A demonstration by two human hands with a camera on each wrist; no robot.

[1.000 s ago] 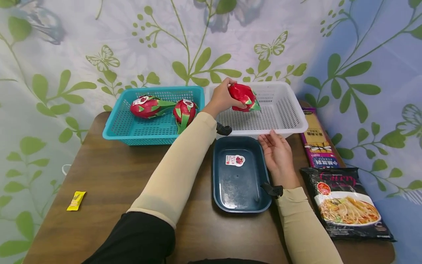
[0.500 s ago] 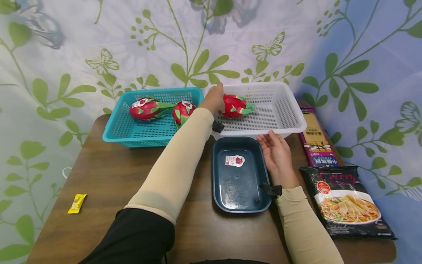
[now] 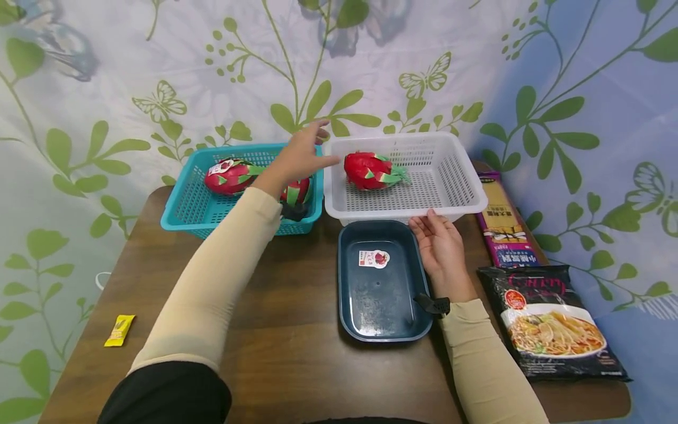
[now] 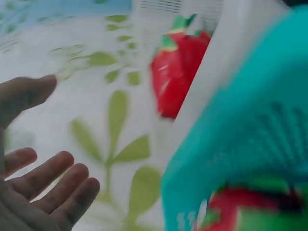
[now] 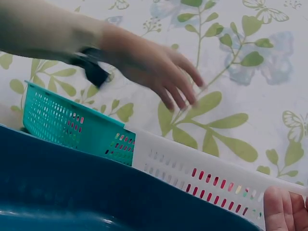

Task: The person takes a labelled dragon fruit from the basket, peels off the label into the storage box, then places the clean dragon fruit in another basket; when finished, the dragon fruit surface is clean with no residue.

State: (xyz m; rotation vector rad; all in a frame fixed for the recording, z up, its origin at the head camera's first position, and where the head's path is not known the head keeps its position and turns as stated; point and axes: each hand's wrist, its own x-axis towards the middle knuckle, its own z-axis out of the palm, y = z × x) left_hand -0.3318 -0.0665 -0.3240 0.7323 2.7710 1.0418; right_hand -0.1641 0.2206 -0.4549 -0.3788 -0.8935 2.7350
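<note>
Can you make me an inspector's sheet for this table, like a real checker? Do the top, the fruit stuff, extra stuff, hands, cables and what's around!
Surface: brown table, wood-patterned.
Job's things: teal basket holds two dragon fruits; white basket beside it holds one red dragon fruit; blue tray in front of the white one, sticker inside.
Clutter: yellow packet at left; pasta pack and black noodle bag at right.
Hands: left hand above the teal basket, fingers spread, holding nothing; right hand at the white basket's front rim.
Cables: thin white loop at the left edge; can't tell if it's a cable.
Surroundings: backdrop with leaves and butterflies.
</note>
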